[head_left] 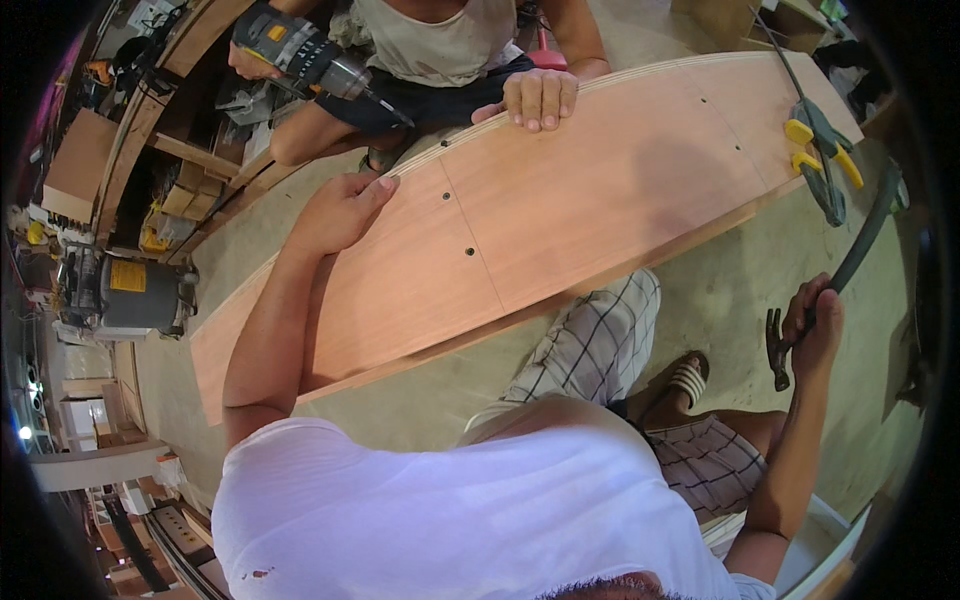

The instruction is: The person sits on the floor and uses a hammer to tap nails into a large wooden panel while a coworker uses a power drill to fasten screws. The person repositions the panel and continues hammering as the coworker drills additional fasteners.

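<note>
A long, curved-edge plywood panel [400, 300] stretches across the middle of the view, with several dark screws or holes in its face and a thin line across it. On its far left edge rests my left hand [345, 212], thumb on top and fingers curled over the rim, partly hidden. My right hand [815, 325] is off to the right of the panel, wrapped around a claw hammer [868, 230] close to its head. The hammer's dark handle points up and away from me.
Opposite me, a person holds a power drill [310, 55] and rests the other hand [540, 100] on the panel's far edge. A bar clamp [822, 150] with yellow pads grips the panel's right end. A grey tank [140, 292] and wooden shelving [120, 170] stand left.
</note>
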{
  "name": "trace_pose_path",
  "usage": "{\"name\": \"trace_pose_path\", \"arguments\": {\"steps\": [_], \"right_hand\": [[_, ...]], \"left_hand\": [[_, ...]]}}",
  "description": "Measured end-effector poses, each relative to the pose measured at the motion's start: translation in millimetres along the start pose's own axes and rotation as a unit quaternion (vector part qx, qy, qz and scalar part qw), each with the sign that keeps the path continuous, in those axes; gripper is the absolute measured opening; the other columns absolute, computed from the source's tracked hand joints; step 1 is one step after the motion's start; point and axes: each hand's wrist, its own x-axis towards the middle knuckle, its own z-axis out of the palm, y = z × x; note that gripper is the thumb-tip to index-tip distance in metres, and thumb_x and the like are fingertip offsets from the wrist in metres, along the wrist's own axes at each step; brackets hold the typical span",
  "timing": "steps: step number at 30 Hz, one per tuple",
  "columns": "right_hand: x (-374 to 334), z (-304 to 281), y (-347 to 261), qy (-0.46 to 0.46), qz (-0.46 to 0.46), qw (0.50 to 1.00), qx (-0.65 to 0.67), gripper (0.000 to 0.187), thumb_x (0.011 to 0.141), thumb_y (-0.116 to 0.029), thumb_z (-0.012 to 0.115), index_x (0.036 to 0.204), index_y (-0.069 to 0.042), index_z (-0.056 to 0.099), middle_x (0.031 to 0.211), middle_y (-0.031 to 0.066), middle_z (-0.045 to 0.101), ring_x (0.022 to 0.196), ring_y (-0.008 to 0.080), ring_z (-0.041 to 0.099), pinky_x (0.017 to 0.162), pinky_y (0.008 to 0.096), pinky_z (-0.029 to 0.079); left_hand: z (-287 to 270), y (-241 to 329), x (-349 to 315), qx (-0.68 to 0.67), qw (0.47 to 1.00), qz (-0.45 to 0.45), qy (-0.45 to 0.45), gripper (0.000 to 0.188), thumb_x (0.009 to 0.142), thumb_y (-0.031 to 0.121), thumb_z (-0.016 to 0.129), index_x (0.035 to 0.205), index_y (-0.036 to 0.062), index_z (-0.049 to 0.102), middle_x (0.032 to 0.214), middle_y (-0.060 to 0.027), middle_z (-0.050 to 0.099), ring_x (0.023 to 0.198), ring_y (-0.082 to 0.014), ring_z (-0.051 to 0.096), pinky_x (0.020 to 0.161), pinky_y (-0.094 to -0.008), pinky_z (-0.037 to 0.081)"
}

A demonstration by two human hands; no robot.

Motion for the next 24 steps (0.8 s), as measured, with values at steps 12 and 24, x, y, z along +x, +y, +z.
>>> {"name": "trace_pose_path", "arguments": {"steps": [12, 24], "right_hand": [[-4.8, -1.6, 1.9, 0.033, -0.014, 0.998, -0.050, 0.052, 0.099, -0.060, 0.060, 0.088, -0.011, 0.047, 0.060, -0.0025, 0.042, 0.046, 0.0082, 0.039, 0.042, 0.0248, 0.032], [-9.1, -4.4, 1.0, 0.032, -0.019, 0.996, -0.084, 0.049, 0.100, -0.058, 0.059, 0.091, -0.011, 0.049, 0.061, -0.0026, 0.043, 0.047, 0.0076, 0.039, 0.043, 0.0244, 0.032]], "left_hand": [[4.2, 7.7, -7.7, -0.089, 0.996, 0.019, 0.011, 0.040, 0.102, 0.028, 0.052, 0.107, -0.0075, 0.069, 0.092, -0.0115, 0.070, 0.086, -0.0200, 0.060, 0.082, -0.0353, 0.047], [5.7, 5.3, -12.6, -0.015, 0.999, 0.034, 0.010, 0.050, 0.101, 0.037, 0.051, 0.116, -0.0055, 0.069, 0.109, -0.0277, 0.071, 0.105, -0.0397, 0.067, 0.094, -0.0439, 0.049]]}}
